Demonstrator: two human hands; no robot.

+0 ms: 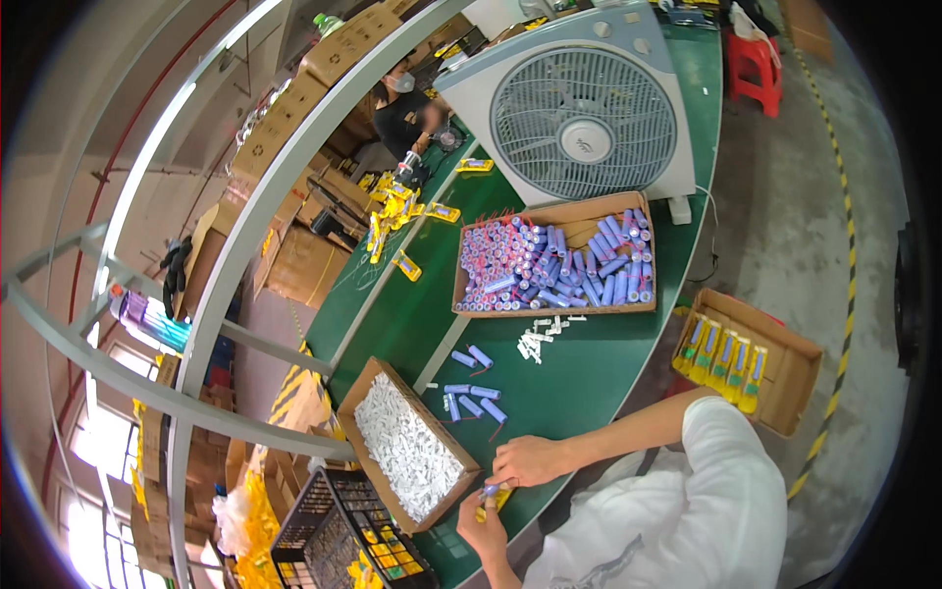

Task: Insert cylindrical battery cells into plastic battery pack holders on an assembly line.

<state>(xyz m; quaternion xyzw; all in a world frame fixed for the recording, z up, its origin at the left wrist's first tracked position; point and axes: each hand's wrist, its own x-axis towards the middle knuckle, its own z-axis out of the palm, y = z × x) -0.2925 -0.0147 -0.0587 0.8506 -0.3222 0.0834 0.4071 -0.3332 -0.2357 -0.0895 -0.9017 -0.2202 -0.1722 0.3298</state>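
My left hand (480, 531) and my right hand (528, 459) meet at the near edge of the green table (579, 373). Between them they hold a small yellow-wrapped pack with a blue cylindrical cell (493, 497). My left hand grips it from below and my right hand's fingers pinch it from above. Just beyond my hands, several loose blue cells with red wires (473, 397) lie on the table. Close to my left hand stands a cardboard box of small white pieces (407, 449).
A cardboard tray of purple-blue cells (554, 265) lies mid-table, with white pieces (542, 334) scattered before it. Behind stands a box fan (584, 108). A box of yellow packs (731, 358) sits at right, a black crate (339, 535) at left. Another person (402, 108) works at the far end.
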